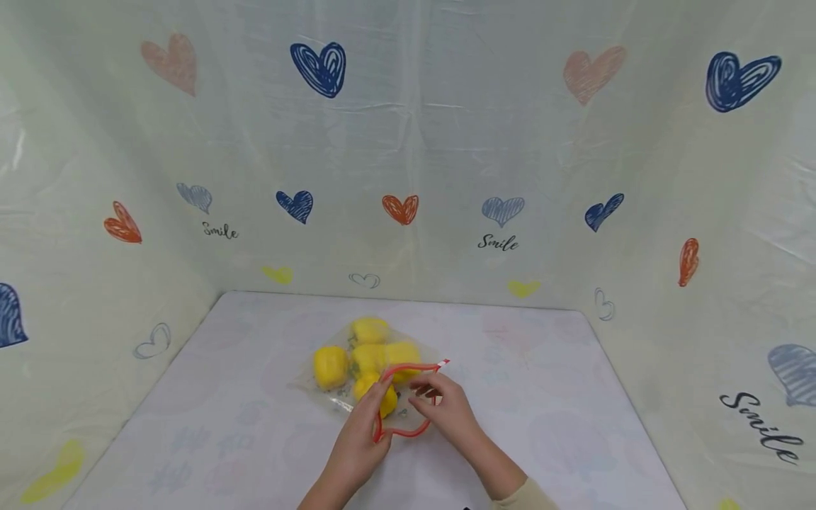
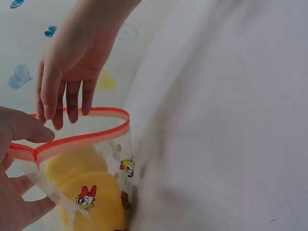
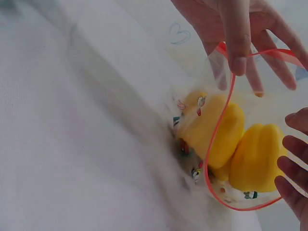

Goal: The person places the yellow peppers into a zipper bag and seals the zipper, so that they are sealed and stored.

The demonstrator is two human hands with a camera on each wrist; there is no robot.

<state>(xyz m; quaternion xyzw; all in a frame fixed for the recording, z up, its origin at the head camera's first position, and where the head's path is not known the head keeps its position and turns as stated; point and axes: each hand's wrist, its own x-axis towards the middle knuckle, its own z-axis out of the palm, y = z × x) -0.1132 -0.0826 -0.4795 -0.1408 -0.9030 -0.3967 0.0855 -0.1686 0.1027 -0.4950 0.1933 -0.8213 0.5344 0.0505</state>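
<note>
A clear zip bag (image 1: 408,433) with a red rim and cartoon prints lies on the table, its mouth spread wide. Several yellow bell peppers (image 1: 331,367) are inside it. My left hand (image 1: 360,440) holds the near left side of the rim; in the right wrist view its thumb (image 3: 239,60) hooks over the red edge, with the other fingers behind the plastic. My right hand (image 1: 450,409) is at the right side of the mouth, holding nothing. Its loosely bent fingers (image 2: 72,101) hang at the far rim in the left wrist view.
A pale tabletop (image 1: 542,425) spreads around the bag. White sheeting (image 1: 446,156) printed with hearts and the word Smile encloses the table at the back and both sides. A small red-and-white tab (image 1: 443,363) sticks out at the rim's far right corner.
</note>
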